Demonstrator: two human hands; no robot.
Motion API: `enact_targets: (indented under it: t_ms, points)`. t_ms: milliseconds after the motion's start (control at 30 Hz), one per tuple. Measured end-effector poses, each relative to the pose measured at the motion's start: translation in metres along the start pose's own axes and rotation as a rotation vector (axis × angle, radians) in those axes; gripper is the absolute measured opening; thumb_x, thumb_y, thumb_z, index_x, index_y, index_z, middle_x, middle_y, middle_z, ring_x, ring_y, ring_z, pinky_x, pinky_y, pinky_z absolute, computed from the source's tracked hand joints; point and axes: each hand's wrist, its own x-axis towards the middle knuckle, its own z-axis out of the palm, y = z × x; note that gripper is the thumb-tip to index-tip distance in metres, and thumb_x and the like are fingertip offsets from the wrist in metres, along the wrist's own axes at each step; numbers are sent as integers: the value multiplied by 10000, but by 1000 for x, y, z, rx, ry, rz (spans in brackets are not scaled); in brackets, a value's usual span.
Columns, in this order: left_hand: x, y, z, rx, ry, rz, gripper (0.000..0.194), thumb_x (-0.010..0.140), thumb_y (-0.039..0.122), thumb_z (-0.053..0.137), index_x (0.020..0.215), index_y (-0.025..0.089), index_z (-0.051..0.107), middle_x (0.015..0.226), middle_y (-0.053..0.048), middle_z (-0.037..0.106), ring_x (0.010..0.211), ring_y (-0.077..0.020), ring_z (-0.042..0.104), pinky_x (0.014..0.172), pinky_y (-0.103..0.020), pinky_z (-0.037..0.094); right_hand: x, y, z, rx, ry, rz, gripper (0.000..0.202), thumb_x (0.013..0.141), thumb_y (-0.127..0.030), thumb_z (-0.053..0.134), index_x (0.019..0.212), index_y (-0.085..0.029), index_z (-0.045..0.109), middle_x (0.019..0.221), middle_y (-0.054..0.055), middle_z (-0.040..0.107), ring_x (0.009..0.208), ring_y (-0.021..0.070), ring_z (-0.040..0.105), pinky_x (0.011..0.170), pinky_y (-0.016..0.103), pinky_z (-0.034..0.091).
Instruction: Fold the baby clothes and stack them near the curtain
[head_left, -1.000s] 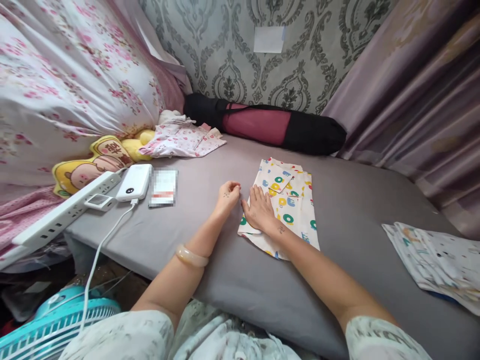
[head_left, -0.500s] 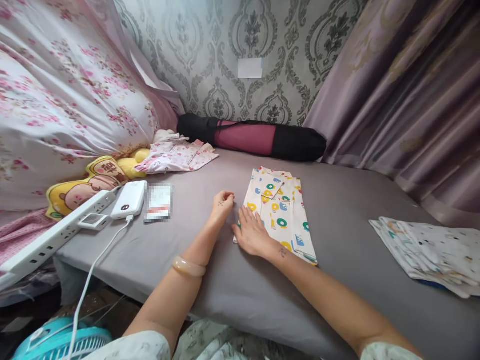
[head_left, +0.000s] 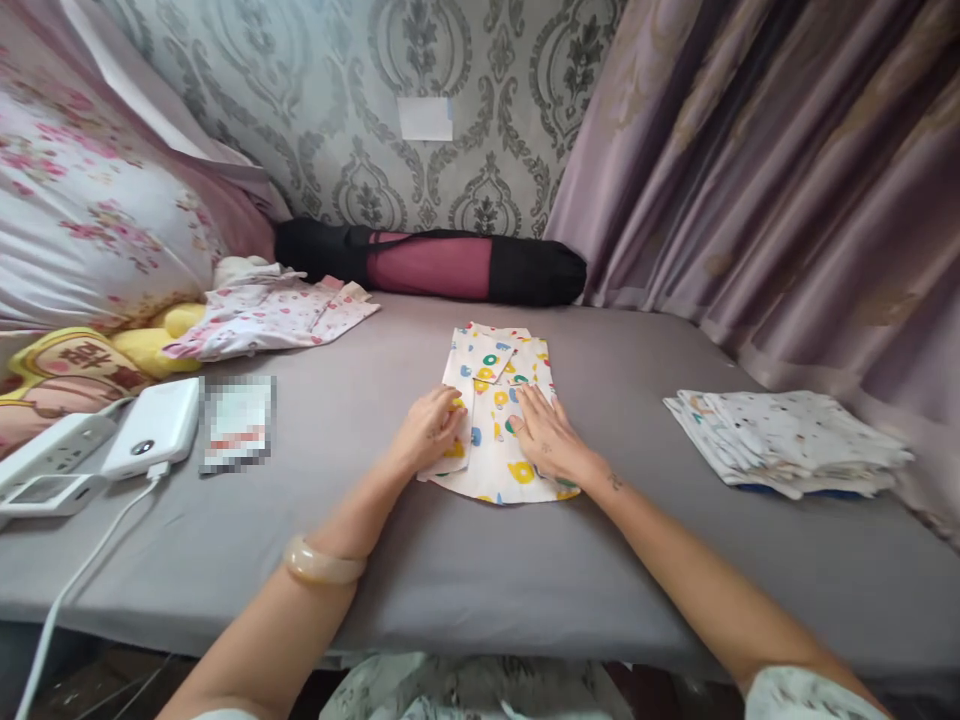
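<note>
A small white printed garment (head_left: 491, 480), probably a child's top, lies folded lengthwise on the grey sheet (head_left: 337, 400). Its print shows yellow, green and blue figures, and a sleeve-like piece is laid across its upper part. On its left folded strip rests my left hand (head_left: 433, 432), fingers close together and slightly bent over the cloth. My right hand (head_left: 551, 440) lies flat with spread fingers on the garment's right half, hiding part of that side. Both palms face down, with a strip of print visible between them.
A stack of folded white cloths (head_left: 795, 440) sits to the right. At left are a power bank (head_left: 154, 425) with a white cable, a power strip (head_left: 64, 450), a blurred packet (head_left: 238, 425), a pink-printed garment (head_left: 285, 310) and a yellow plush (head_left: 82, 365). A long black-and-maroon bag (head_left: 431, 265) lies along the wall.
My left hand has opened from a closed shape beside the garment and come onto its left strip. My right hand has shifted from the left edge to the right half. The view has turned rightward.
</note>
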Motion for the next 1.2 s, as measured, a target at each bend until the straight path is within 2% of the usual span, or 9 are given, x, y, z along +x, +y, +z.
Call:
enact_targets:
  t_ms: [133, 367, 467, 533, 667, 733, 867, 1067, 1200]
  points:
    - [-6, 13, 15, 245, -216, 89, 560, 940, 487, 377, 1364, 134, 472, 1519, -177, 377, 1452, -296, 252, 1181, -497, 176, -5, 23, 11, -51, -37, 10, 702, 987, -486, 144, 1541, -56, 173, 1614, 114, 69, 1490, 204, 40, 1205, 429, 38]
    - [-4, 16, 24, 395, -397, 49, 614, 974, 516, 287, 1449, 129, 339, 1584, -175, 234, 1476, -288, 174, 1184, -465, 165, -3, 24, 19, 21, -53, -2, 704, 987, -521, 139, 1543, -91, 182, 1617, 121, 82, 1491, 211, 42, 1201, 439, 29]
    - [-5, 17, 14, 415, -396, 104, 579, 981, 510, 281, 1424, 144, 350, 1568, -184, 268, 1459, -293, 229, 1160, -469, 214, -8, 26, 11, 58, -32, -23, 666, 991, -499, 205, 1532, -111, 210, 1613, 140, 129, 1486, 234, 94, 1194, 443, 92]
    - [-9, 21, 1, 399, -383, 163, 550, 978, 526, 291, 1375, 162, 402, 1514, -183, 353, 1387, -295, 364, 1103, -453, 304, -16, 25, 4, 71, 35, -54, 580, 987, -447, 288, 1474, -134, 333, 1561, 153, 290, 1438, 248, 255, 1152, 411, 227]
    - [-21, 35, -30, 320, -432, 273, 507, 934, 598, 394, 1200, 195, 549, 1202, -125, 576, 1066, -251, 582, 889, -367, 445, -33, 17, -11, 72, 115, -47, 282, 976, -340, 387, 1040, -200, 623, 1117, 94, 635, 1056, 215, 578, 873, 319, 431]
    - [-28, 40, -39, 261, -509, 307, 469, 908, 592, 473, 1131, 196, 592, 1089, -99, 601, 990, -231, 594, 830, -331, 460, -39, 13, -16, 56, 72, -51, 250, 974, -319, 416, 877, -207, 618, 977, 63, 645, 932, 193, 593, 783, 296, 420]
    - [-34, 40, -39, 203, -553, 348, 427, 893, 543, 544, 1118, 187, 611, 1113, -102, 604, 1035, -234, 579, 857, -328, 468, -47, 7, -21, 1, -38, -109, 225, 965, -329, 473, 829, -202, 600, 943, 52, 626, 914, 187, 578, 762, 288, 392]
    - [-33, 35, -32, 254, -533, 436, 326, 970, 428, 443, 1035, 181, 645, 1067, -90, 641, 1000, -215, 604, 854, -327, 479, -60, 4, -29, -56, -146, -176, 361, 911, -547, 527, 942, -195, 603, 1058, 90, 576, 978, 237, 557, 800, 327, 409]
    - [-32, 39, -28, 353, -510, 469, 273, 981, 266, 375, 962, 180, 633, 992, -86, 656, 936, -201, 615, 783, -308, 482, -64, 3, -34, -64, -192, -214, 429, 848, -522, 628, 1122, -197, 576, 1132, 102, 544, 1046, 265, 530, 843, 349, 417]
